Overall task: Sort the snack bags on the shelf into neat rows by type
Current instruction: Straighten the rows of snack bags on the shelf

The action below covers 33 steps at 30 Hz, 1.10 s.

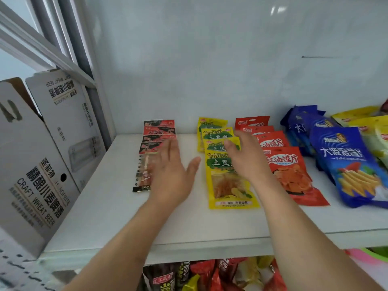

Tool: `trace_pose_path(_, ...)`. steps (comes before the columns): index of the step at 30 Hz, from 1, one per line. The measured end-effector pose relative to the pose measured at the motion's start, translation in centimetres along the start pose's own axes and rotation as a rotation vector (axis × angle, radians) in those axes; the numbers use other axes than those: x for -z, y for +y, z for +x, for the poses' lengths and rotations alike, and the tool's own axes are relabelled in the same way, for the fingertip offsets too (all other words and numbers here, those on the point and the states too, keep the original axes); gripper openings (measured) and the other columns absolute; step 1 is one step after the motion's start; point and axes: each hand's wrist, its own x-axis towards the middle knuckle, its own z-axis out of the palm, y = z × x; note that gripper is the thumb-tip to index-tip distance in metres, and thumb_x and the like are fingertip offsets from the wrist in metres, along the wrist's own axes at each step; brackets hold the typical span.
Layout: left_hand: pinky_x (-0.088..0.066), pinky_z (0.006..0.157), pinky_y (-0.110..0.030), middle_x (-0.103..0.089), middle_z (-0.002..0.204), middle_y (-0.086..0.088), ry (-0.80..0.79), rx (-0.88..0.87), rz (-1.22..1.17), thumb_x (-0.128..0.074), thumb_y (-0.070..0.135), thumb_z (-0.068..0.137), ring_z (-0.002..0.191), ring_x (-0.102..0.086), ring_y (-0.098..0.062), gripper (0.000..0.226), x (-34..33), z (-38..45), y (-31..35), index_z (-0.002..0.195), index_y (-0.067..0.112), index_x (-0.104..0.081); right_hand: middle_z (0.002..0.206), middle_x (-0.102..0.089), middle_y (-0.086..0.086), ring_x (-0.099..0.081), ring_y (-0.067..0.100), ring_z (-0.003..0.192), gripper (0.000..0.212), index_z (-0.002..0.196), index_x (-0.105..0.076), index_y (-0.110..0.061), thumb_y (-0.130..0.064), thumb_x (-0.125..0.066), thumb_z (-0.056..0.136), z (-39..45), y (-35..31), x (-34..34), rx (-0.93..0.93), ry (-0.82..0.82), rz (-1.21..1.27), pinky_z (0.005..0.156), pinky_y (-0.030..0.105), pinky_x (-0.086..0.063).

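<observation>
Head view: both flat, empty hands, left hand [168, 175] and right hand [244, 158], are being held over the yellow bags [227, 179], probably for straightening their row.

Bare shelf [117, 206] between box [37, 175] and bags [144, 164]

My one view: head-worn wide-angle, looking forward and down onto the white shelf [117, 206] from close range, both forearms entering from the bottom edge.
</observation>
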Motion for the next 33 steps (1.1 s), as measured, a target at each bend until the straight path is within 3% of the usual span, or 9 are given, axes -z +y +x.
trace_pose_path(2,-0.008,0.122,-0.034,-0.01,0.166,-0.011,-0.145,0.068,-0.194,-0.048,0.05,0.099,0.153,-0.007,-0.023,0.081,-1.7,-1.2,2.9,0.158,0.009,-0.011,0.149,-0.046,0.004,-0.039,0.023,0.139,0.058,0.147,-0.043,-0.021,-0.05,-0.048,0.097,-1.0,1.4,-0.2,-0.015,0.018,0.062,0.114,0.041,-0.033)
trace_pose_path(4,-0.011,0.121,-0.032,-0.013,0.166,-0.011,-0.191,0.121,-0.254,-0.051,0.047,0.099,0.153,-0.01,-0.021,0.082,-3.5,-1.8,4.4,0.158,0.008,-0.01,0.151,-0.042,0.002,-0.036,0.022,0.141,0.059,0.15,-0.037,-0.024,-0.048,-0.048,0.098,-1.9,2.0,-0.3,-0.022,0.012,0.096,0.115,0.04,-0.031)
trace_pose_path(11,-0.034,0.111,-0.042,-0.048,0.144,-0.017,-0.233,0.134,-0.056,-0.049,0.045,0.099,0.133,-0.04,-0.032,0.068,-6.0,-0.4,5.1,0.149,0.004,-0.028,0.148,-0.043,0.004,-0.041,0.027,0.136,0.069,0.15,-0.029,-0.027,-0.053,-0.047,0.088,-2.6,2.8,-1.5,-0.101,-0.11,0.171,0.11,0.048,-0.039)
trace_pose_path(16,-0.03,0.111,-0.039,-0.04,0.153,-0.014,-0.254,0.096,0.057,-0.04,0.047,0.103,0.139,-0.035,-0.031,0.072,-6.6,-0.3,5.5,0.155,0.004,-0.015,0.152,-0.037,0.007,-0.044,0.028,0.135,0.06,0.152,-0.029,-0.016,-0.036,-0.049,0.1,-2.2,3.2,-1.7,-0.139,-0.155,0.165,0.111,0.039,-0.038)
trace_pose_path(20,-0.035,0.111,-0.047,-0.048,0.145,-0.012,-0.228,0.167,-0.05,-0.049,0.052,0.093,0.136,-0.039,-0.033,0.074,-6.7,0.7,5.3,0.149,0.008,-0.028,0.143,-0.042,0.007,-0.05,0.024,0.125,0.053,0.149,-0.033,-0.017,-0.027,-0.05,0.099,-1.0,3.4,-1.7,-0.137,-0.153,0.244,0.102,0.032,-0.041)
trace_pose_path(24,-0.036,0.11,-0.049,-0.047,0.146,-0.015,-0.209,0.223,-0.052,-0.051,0.061,0.089,0.136,-0.039,-0.034,0.081,-6.8,3.0,4.8,0.145,0.007,-0.033,0.148,-0.037,0.008,-0.046,0.027,0.13,0.058,0.151,-0.029,-0.017,-0.028,-0.05,0.098,0.0,3.4,-2.3,-0.147,-0.145,0.215,0.107,0.04,-0.042)
trace_pose_path(27,-0.028,0.117,-0.045,-0.031,0.159,-0.016,-0.248,0.242,0.006,-0.049,0.063,0.093,0.147,-0.026,-0.032,0.093,-6.6,4.7,4.8,0.157,0.006,-0.013,0.151,-0.034,0.011,-0.042,0.028,0.134,0.058,0.152,-0.027,-0.015,-0.03,-0.048,0.1,0.6,3.5,-2.9,-0.153,-0.165,0.151,0.108,0.04,-0.039)
trace_pose_path(29,-0.028,0.117,-0.046,-0.032,0.159,-0.016,-0.259,0.25,0.004,-0.047,0.067,0.092,0.147,-0.028,-0.032,0.096,-6.9,5.8,4.6,0.157,0.007,-0.009,0.155,-0.028,0.012,-0.034,0.028,0.14,0.06,0.155,-0.021,-0.011,-0.026,-0.045,0.102,1.0,3.5,-3.3,-0.134,-0.176,0.114,0.11,0.038,-0.035)
trace_pose_path(33,-0.034,0.113,-0.045,-0.04,0.154,-0.018,-0.265,0.288,-0.04,-0.046,0.068,0.091,0.141,-0.037,-0.034,0.093,-7.4,7.3,4.2,0.156,0.008,-0.016,0.151,-0.035,0.012,-0.046,0.029,0.129,0.054,0.15,-0.029,-0.011,-0.025,-0.045,0.101,2.2,3.4,-4.3,-0.122,-0.158,0.1,0.103,0.041,-0.044)
